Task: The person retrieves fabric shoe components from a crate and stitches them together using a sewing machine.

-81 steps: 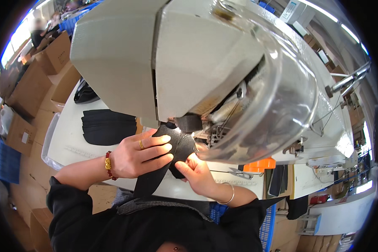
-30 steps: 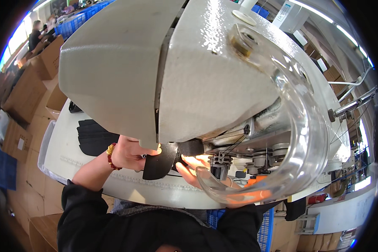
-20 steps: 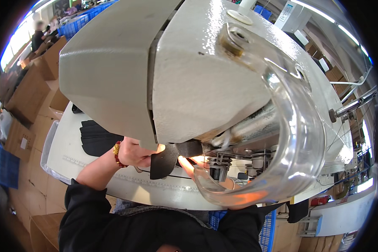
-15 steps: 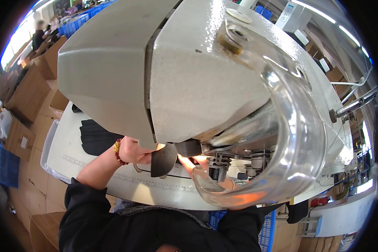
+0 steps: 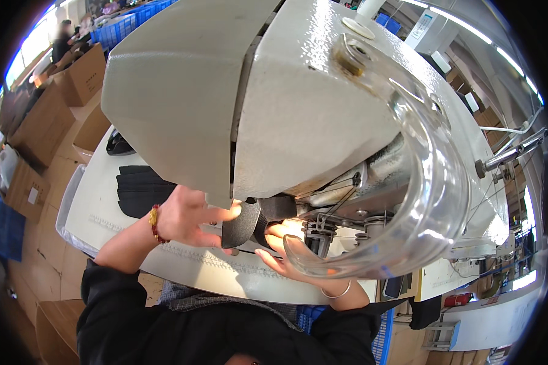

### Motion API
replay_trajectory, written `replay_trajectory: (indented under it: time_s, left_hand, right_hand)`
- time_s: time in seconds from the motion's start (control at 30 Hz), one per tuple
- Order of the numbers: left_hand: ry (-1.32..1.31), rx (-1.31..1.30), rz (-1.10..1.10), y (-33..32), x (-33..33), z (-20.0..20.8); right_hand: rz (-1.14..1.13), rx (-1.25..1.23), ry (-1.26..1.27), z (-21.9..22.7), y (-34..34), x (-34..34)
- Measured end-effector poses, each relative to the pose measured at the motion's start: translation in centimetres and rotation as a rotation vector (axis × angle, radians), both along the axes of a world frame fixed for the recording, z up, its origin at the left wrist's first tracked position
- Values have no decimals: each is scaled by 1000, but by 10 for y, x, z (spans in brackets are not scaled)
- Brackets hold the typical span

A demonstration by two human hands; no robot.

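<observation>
A curved dark grey fabric piece (image 5: 240, 225) lies under the head of a large cream sewing machine (image 5: 310, 103), its end bending round to the right. My left hand (image 5: 186, 216) is at its left edge, fingers stretched and spread, the index fingertip touching the upper edge. My right hand (image 5: 280, 246) is on the right side of the piece, open, with its thumb apart from the lit fingers. A clear plastic guard (image 5: 438, 182) curves in front and covers part of the right hand. The needle area is hidden behind the machine head.
A stack of black cut pieces (image 5: 141, 191) lies on the white table (image 5: 91, 204) left of my left hand. Cardboard boxes (image 5: 45, 125) stand on the floor at left. Thread wheels (image 5: 319, 234) sit right of my right hand. A person (image 5: 62, 42) is far left.
My left hand has opened from a closed grip and spread its fingers beside the piece. My right hand has shifted out from behind the guard, its thumb now apart. The view has shifted slightly.
</observation>
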State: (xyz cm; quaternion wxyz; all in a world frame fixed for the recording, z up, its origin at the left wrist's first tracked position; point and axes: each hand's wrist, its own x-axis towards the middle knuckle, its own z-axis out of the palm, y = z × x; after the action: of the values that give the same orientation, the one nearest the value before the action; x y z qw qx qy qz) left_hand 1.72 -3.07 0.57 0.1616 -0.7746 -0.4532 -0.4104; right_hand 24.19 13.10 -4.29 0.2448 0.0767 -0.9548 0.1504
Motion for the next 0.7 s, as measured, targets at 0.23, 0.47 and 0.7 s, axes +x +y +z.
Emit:
replay_trajectory:
  time_s: [0.23,0.47,0.7]
  left_hand:
    - [189,3,11,-14,28,14]
    - [195,100,-1,-7,28,8]
    - [133,36,24,1,17,-6]
  right_hand:
    - [143,-453,-438,-10,16,9]
    - [-99,-390,-825,-1,12,11]
    - [16,899,383,-11,36,19]
